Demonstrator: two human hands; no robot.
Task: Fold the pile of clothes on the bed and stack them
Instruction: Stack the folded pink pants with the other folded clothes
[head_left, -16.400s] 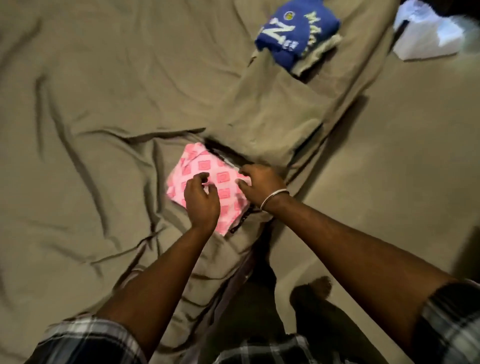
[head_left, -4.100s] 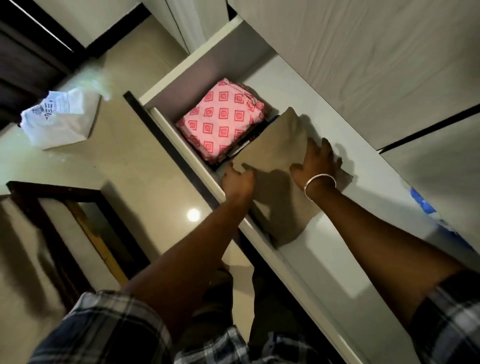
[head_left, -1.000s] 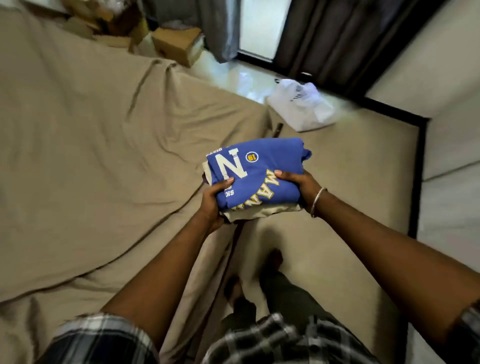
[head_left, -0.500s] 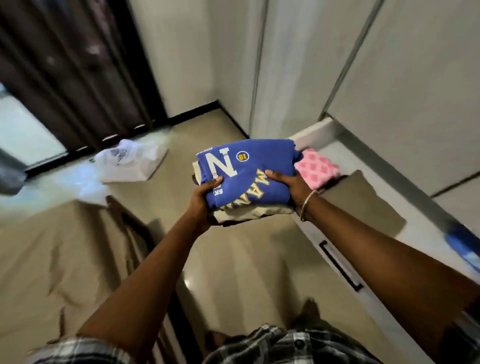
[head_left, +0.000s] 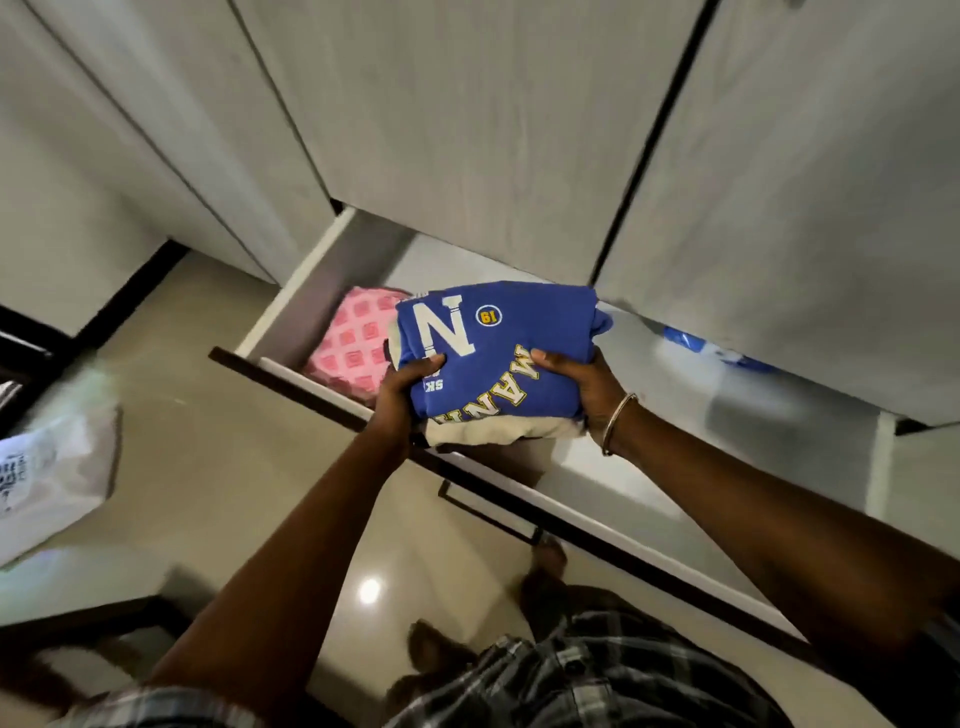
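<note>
**Folded stack held over open drawer**

Landmark = drawer (head_left: 322, 270), pulled out from under the wardrobe doors (head_left: 467, 130).

- Left hand (head_left: 400, 395) and right hand (head_left: 587, 387) carry 2 folded garments: blue sweatshirt (head_left: 498, 348) on top, cream garment (head_left: 488, 436) under it. Fingers of both hands clamped on the stack's sides, thumbs on top of the blue.
- Stack is above the drawer's front edge, not resting on anything.
- Pink patterned cloth (head_left: 358, 343) lies inside the drawer at its left end, partly hidden by the stack.
- Blue item (head_left: 691, 343) at the drawer's back right, blurred.
- White bag (head_left: 52, 467) on the floor (head_left: 208, 441), well left of the drawer.
</note>
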